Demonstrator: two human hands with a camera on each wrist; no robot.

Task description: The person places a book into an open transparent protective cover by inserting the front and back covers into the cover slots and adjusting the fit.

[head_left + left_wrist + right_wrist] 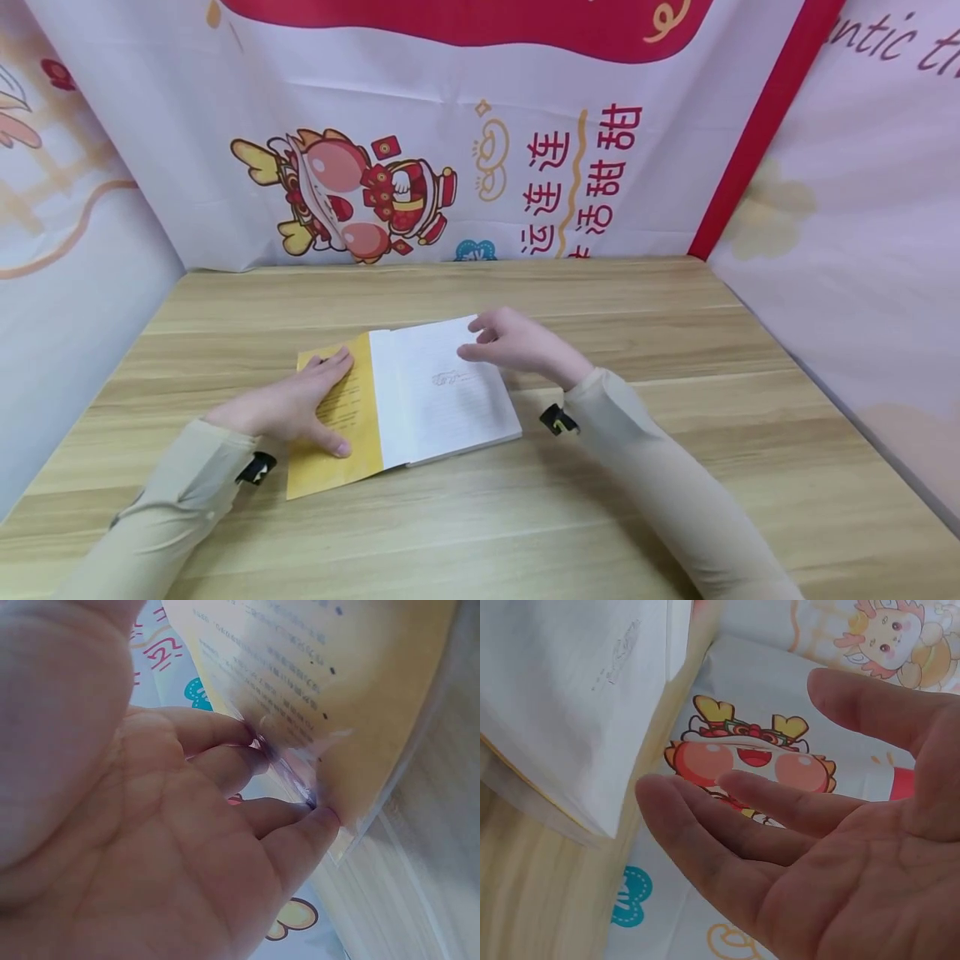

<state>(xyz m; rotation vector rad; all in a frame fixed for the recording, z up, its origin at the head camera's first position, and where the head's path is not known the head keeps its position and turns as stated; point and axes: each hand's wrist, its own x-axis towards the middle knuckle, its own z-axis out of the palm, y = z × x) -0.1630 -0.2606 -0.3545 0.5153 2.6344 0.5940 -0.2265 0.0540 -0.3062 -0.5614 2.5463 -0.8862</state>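
Note:
A book (453, 400) lies opened on the wooden table, with a white page that bears a small grey drawing or handwriting. Its yellow cover flap (352, 421), printed with dark text, is folded out to the left. My left hand (303, 404) presses on that flap with fingers spread; in the left wrist view its fingertips touch the yellow flap (360, 697). Over the upper right corner of the page hovers my right hand (513, 340), fingers loosely bent. The right wrist view shows this hand (802, 847) holding nothing, apart from the page (577, 697).
The wooden table (600, 517) extends around the book on all sides. A white printed cloth (420, 83) with a cartoon figure and red characters hangs at the table's back edge. Further printed cloths (847, 250) stand along the sides.

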